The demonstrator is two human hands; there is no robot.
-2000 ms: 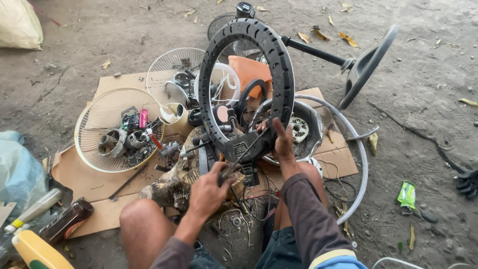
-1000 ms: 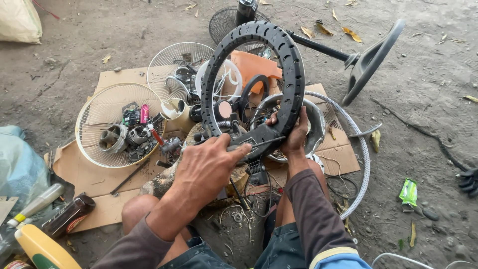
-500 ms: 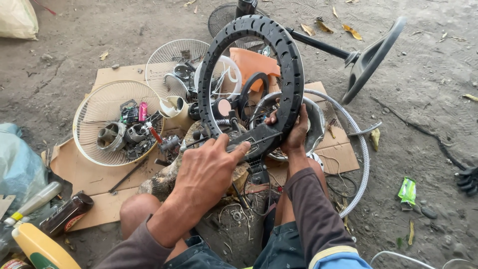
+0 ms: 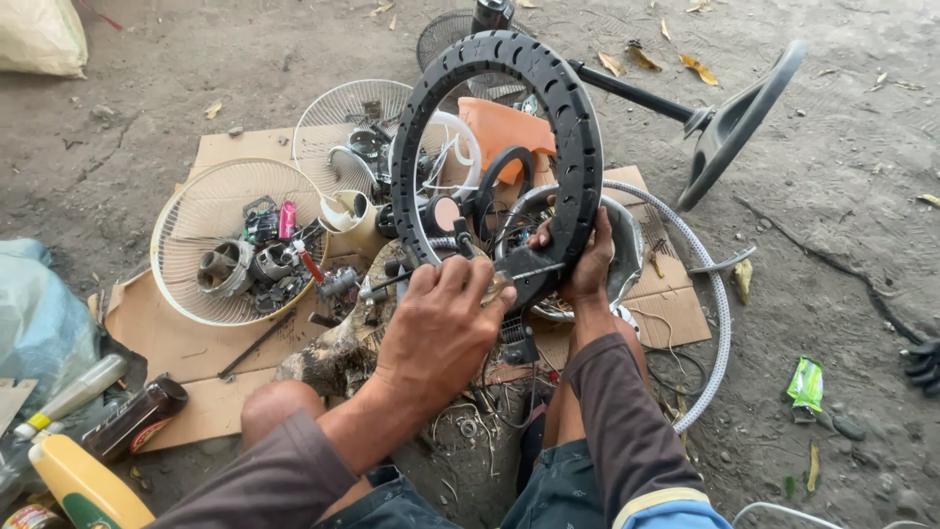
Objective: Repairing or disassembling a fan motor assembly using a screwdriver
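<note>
A white wire fan guard (image 4: pixel 227 245) full of small metal parts lies on the cardboard (image 4: pixel 162 343). Beside it, the left hand (image 4: pixel 441 328) is clenched over the base of the black ring-shaped housing (image 4: pixel 499 157), which stands upright above the scrap. The right hand (image 4: pixel 587 264) clasps its lower right rim. Judging by looks, it's stiff, light ribbed plastic, best gripped at the rim

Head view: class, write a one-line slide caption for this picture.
Left hand works at the base of a black ring steadied by the right hand, above cardboard strewn with fan guards.
</note>
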